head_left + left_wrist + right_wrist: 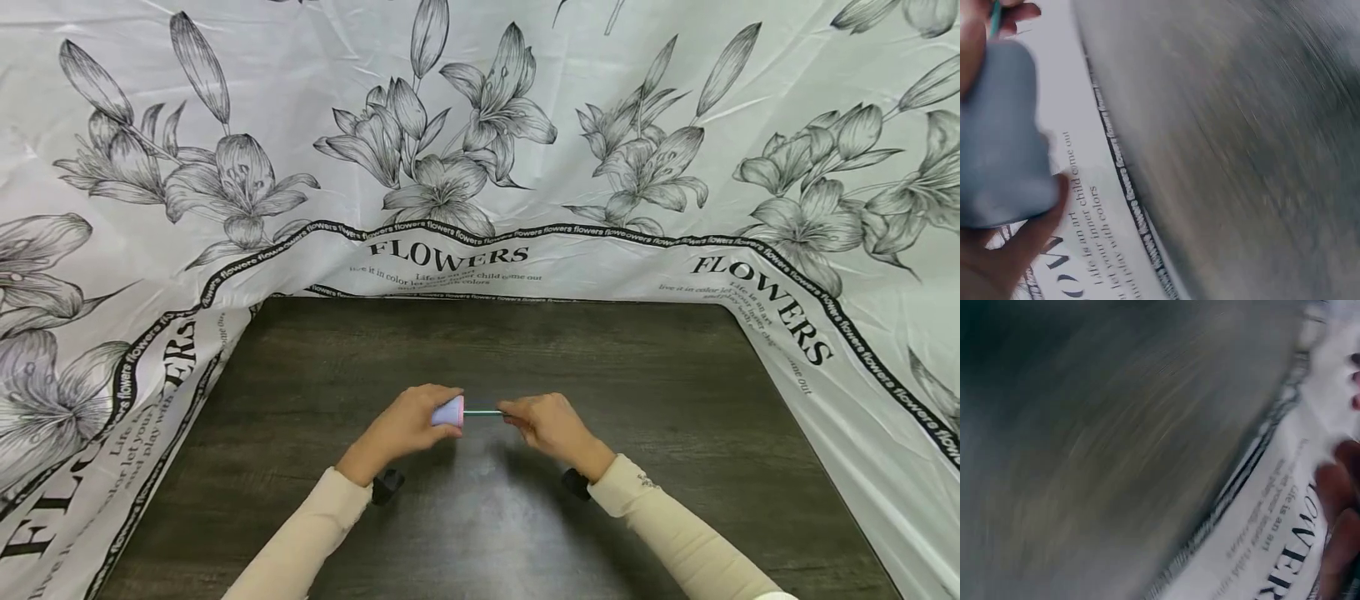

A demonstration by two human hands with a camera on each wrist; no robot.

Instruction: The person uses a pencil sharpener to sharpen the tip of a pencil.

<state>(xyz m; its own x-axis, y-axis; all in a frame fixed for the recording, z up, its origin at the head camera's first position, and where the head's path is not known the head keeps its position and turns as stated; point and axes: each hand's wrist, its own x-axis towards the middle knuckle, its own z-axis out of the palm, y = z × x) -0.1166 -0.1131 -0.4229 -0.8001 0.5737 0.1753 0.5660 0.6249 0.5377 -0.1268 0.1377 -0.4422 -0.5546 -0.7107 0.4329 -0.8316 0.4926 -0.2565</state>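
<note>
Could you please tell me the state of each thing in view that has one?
Pale lavender, pink-rimmed rounded piece: held sideways, rim toward the right hand.
Thin, straight teal rod: partly exposed between the hands; whether joined to the lavender piece, unclear.
Left hand: gripping the lavender piece.
Right hand: pinching the rod's end.
White flower-printed fabric: draped, wrinkled.

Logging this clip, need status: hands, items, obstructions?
Left hand grips pink-rimmed lavender piece. Right hand grips thin teal rod. Rod spans gap between hands; whether it's inserted, can't tell. No obstruction visible.
</note>
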